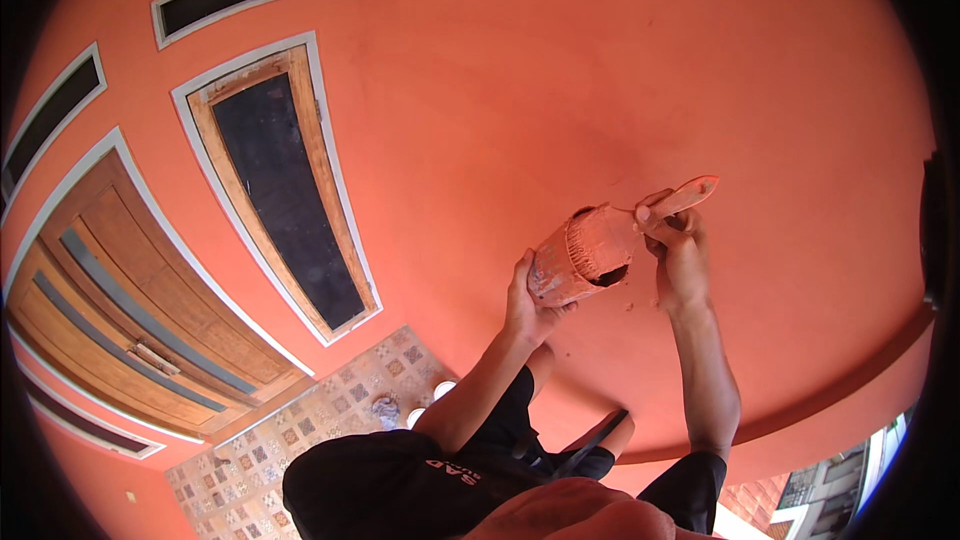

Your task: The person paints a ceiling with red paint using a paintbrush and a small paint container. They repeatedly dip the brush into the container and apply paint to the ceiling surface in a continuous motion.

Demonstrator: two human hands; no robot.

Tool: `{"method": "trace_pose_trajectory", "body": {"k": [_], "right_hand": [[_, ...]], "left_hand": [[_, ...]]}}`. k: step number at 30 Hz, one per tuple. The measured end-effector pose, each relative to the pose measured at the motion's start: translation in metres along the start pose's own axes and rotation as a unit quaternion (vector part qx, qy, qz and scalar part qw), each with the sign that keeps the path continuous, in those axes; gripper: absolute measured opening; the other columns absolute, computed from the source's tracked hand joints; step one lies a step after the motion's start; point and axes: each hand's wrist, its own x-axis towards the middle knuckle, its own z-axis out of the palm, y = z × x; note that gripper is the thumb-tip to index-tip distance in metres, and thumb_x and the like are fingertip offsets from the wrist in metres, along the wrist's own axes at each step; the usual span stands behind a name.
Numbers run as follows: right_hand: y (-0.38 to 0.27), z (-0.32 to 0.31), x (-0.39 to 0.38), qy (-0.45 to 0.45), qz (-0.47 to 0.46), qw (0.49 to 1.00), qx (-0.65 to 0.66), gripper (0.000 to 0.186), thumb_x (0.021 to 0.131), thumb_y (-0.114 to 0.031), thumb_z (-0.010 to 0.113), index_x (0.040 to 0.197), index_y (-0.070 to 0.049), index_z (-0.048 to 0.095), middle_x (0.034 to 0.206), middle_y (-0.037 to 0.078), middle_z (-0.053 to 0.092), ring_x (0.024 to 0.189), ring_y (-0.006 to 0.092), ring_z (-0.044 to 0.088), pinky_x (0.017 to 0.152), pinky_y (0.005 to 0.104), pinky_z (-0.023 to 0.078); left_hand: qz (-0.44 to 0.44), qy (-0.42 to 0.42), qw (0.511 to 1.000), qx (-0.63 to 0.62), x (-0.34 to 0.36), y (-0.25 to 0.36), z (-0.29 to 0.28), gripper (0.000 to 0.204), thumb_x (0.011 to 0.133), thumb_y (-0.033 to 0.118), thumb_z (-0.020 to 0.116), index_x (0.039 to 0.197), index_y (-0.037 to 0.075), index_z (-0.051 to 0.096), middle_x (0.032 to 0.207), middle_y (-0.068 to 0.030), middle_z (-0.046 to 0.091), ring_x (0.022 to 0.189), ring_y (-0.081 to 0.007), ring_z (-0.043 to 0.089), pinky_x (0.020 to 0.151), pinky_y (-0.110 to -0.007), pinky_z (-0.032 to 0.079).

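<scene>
My left hand [530, 305] grips a paint-smeared cylindrical can [560, 272], held tilted at the middle of the view. A paintbrush [685, 195] coated in salmon-orange paint has its broad bristles over the can's opening, seemingly touching the rim. My right hand [676, 250] is closed around the brush near the base of its handle, just to the right of the can. The can's inside is mostly hidden behind the bristles.
A salmon-orange wall [760, 90] curves around me, with a wooden double door [105, 250] and wood-framed dark window [280, 190] at left. Below are a patterned tile floor [250, 480], white containers [443, 390] and a greyish cloth [385, 410]. A curved ledge runs along the lower right.
</scene>
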Motion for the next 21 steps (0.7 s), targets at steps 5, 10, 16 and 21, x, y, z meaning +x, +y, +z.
{"method": "trace_pose_trajectory", "body": {"k": [5, 10, 16, 21], "right_hand": [[-0.002, -0.006, 0.004, 0.029, -0.03, 0.999, -0.032, 0.019, 0.087, -0.02, 0.079, 0.088, -0.006, 0.066, 0.078, 0.0, 0.065, 0.073, 0.008, 0.054, 0.065, 0.0261, 0.036], [-0.001, -0.001, 0.001, -0.017, -0.077, 0.995, -0.064, 0.021, 0.088, -0.018, 0.078, 0.091, -0.001, 0.066, 0.079, 0.004, 0.067, 0.078, 0.0111, 0.061, 0.074, 0.0294, 0.047], [0.0, 0.005, 0.005, 0.003, -0.037, 0.999, -0.024, 0.02, 0.086, -0.019, 0.08, 0.09, -0.007, 0.064, 0.076, -0.003, 0.06, 0.065, 0.0064, 0.045, 0.061, 0.0263, 0.028], [-0.003, 0.002, 0.012, 0.004, -0.085, 0.996, -0.037, 0.018, 0.088, -0.015, 0.079, 0.093, -0.005, 0.065, 0.081, 0.0, 0.062, 0.073, 0.0095, 0.052, 0.067, 0.0281, 0.038]], "left_hand": [[0.002, 0.01, 1.0, -0.022, -0.001, 0.003, -0.004, 0.057, 0.097, 0.066, 0.049, 0.128, 0.019, 0.059, 0.116, -0.0031, 0.064, 0.1, -0.0195, 0.063, 0.067, -0.035, 0.049], [0.006, -0.022, 1.0, -0.021, 0.002, 0.002, -0.004, 0.058, 0.097, 0.066, 0.049, 0.128, 0.019, 0.059, 0.116, -0.0027, 0.064, 0.099, -0.019, 0.063, 0.065, -0.033, 0.048], [-0.001, 0.0, 0.999, -0.036, 0.003, 0.0, -0.006, 0.059, 0.098, 0.066, 0.047, 0.13, 0.018, 0.059, 0.117, -0.0033, 0.064, 0.098, -0.019, 0.063, 0.063, -0.033, 0.047], [0.01, -0.016, 0.999, -0.039, 0.003, 0.011, -0.008, 0.059, 0.098, 0.066, 0.046, 0.13, 0.018, 0.058, 0.119, -0.0032, 0.064, 0.1, -0.0189, 0.063, 0.064, -0.032, 0.047]]}}
